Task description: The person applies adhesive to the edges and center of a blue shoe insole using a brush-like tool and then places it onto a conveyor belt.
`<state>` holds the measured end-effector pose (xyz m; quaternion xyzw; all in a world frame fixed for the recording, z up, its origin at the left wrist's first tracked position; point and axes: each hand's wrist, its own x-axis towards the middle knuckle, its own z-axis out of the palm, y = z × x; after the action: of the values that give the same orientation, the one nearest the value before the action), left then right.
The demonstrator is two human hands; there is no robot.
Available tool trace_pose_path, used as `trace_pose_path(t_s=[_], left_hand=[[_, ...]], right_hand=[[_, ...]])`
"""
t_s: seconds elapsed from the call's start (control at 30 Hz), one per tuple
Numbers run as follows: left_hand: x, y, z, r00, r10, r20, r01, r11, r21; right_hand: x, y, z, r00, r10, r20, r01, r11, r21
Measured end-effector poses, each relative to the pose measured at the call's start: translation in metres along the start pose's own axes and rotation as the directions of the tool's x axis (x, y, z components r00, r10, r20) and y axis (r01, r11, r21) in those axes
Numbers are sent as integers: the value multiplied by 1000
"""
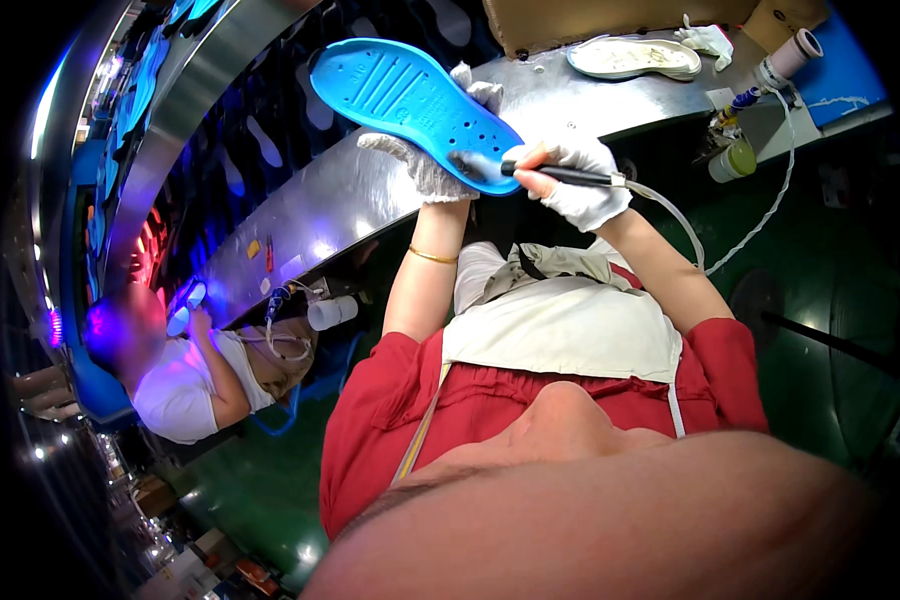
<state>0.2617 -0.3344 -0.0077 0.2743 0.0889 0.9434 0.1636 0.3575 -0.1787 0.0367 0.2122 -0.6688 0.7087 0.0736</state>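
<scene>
My left hand (425,160), in a white knit glove, holds a bright blue shoe sole (410,100) from underneath, its grooved face turned up. My right hand (582,180), also gloved in white, grips a black-handled brush (550,174) whose bristles touch the near end of the sole. A thin white hose (670,215) runs from the back of the brush handle down past my right forearm.
A shiny metal workbench (350,200) runs diagonally, with a conveyor of blue soles (140,90) beyond it. A pale sole (635,57) lies on the bench at upper right near a small green-lidded jar (732,160). Another person (185,370) works at the left.
</scene>
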Motion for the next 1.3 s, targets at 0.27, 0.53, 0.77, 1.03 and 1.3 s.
trace_pose_path(t_s=[0.27,0.53,0.77,1.03,1.3], left_hand=[[12,18,11,994,-4,112,0,999,37],[25,29,-3,955,-200,220,170,975,146],[32,36,4,947,-315,-65,279,704,653],[53,31,26,877,-375,-300,452,430,782],[60,29,19,756,-251,-604,653,347,673]], right_hand=[[0,9,-7,952,271,-144,-239,948,209],[5,11,-20,939,338,72,-315,753,578],[9,10,-31,984,141,111,-117,972,-202],[23,0,-42,922,353,160,-368,927,73],[30,0,-37,893,421,159,-376,892,-251]])
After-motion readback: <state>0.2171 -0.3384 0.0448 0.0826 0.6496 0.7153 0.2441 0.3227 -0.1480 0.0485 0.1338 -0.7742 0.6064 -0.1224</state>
